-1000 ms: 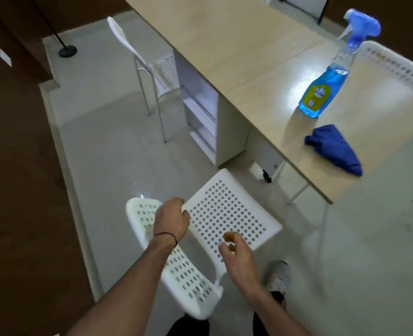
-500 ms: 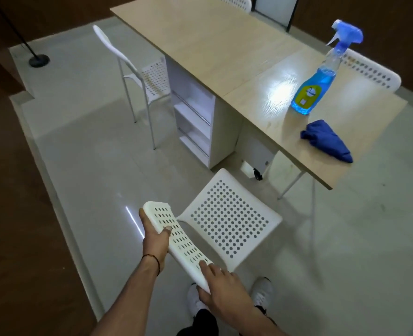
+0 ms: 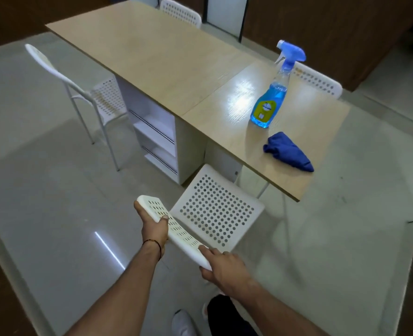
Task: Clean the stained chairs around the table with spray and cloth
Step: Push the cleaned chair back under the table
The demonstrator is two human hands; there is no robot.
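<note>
My left hand [image 3: 153, 226] grips one end of the chair's [image 3: 216, 209] curved white plastic backrest [image 3: 176, 230], thumb over its slotted face. My right hand [image 3: 222, 267] clasps the other end. The squarish seat, punched with rows of round holes, sits at 12 o'clock, close to the table's [image 3: 166, 59] edge. On that pale wood-grain top, at 1 o'clock, stands the spray [image 3: 271, 100]: clear plastic, blue liquid, yellow label, blue trigger. A crumpled dark blue cloth [image 3: 287, 152] lies just beside it, nearer me. At 10 o'clock, a second chair [image 3: 103, 100] stands on thin metal legs.
</note>
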